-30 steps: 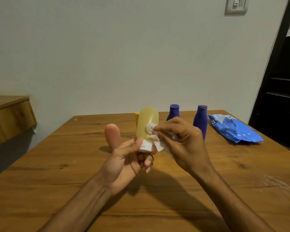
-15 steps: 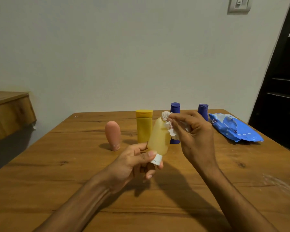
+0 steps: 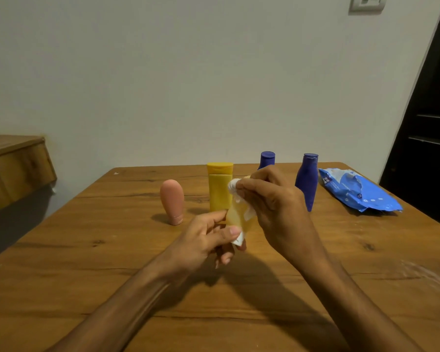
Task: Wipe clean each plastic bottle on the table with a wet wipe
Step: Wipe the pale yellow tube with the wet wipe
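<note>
On table point(image 3: 112, 262), four bottles point(image 3: 172, 201) point(image 3: 220, 189) point(image 3: 267, 158) point(image 3: 306, 181); left hand point(image 3: 201, 240) grips fifth bottle point(image 3: 236, 217), right hand point(image 3: 280, 207) wipe point(image 3: 233, 185).

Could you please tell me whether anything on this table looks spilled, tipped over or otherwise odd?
Nothing is spilled or tipped over. Only the wipes pack at the right of the table looks crumpled, its flap seemingly open, and a pale streaky patch near the right edge may be moisture or glare.
</note>
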Motion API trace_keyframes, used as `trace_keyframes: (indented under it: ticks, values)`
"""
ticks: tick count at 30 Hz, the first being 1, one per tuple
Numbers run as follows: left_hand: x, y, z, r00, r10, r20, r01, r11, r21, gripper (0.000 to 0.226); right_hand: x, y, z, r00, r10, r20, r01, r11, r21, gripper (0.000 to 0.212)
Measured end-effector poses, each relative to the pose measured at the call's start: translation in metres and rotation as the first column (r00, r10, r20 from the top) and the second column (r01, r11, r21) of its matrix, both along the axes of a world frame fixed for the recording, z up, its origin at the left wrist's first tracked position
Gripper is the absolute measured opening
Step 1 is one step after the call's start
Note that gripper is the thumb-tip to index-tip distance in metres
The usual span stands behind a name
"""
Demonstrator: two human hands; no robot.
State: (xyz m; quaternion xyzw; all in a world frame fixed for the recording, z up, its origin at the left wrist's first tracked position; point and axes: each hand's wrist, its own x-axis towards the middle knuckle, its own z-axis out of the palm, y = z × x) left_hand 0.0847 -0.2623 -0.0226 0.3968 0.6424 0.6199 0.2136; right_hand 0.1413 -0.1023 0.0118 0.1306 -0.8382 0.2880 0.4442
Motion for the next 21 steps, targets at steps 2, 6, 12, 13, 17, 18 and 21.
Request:
trace_keyframes:
  ticks: [2,6,12,13,17,18,21]
  values:
    - [0.0,0.0,0.0,0.998,0.045,0.032,-0.045,0.999,0.013,0.024,0.003,-0.005,-0.002,1.0,0.01,0.026,-0.013,0.996,0.084,0.02]
    - [-0.002,-0.001,0.001,0.989,0.127,0.08,-0.132,0.989,0.065,0.034,0.006,-0.012,0.0,0.991,0.029,0.128,-0.054,0.978,0.199,0.022]
    - [-0.003,0.002,0.001,0.991,0.065,0.114,-0.078,0.99,0.113,0.04,0.009,0.0,0.01,0.986,0.068,0.155,-0.092,0.983,0.156,0.019]
    - [-0.004,0.002,0.001,0.991,0.042,0.124,-0.057,0.991,0.12,0.037,0.009,0.001,0.01,0.992,0.06,0.111,-0.075,0.988,0.137,0.019]
    - [-0.002,0.0,0.001,0.997,-0.015,0.075,0.008,0.996,0.087,0.027,0.006,0.005,0.007,0.999,0.002,-0.047,-0.001,1.0,0.029,0.02]
    - [-0.001,-0.001,0.001,0.997,-0.028,0.066,0.023,0.997,0.077,0.028,0.005,0.007,0.008,0.997,-0.026,-0.071,0.026,1.0,0.0,0.02]
    - [0.0,0.0,0.002,0.995,-0.037,0.092,0.03,0.996,0.083,0.034,0.005,0.01,0.008,0.991,-0.08,-0.11,0.072,0.995,-0.072,0.022]
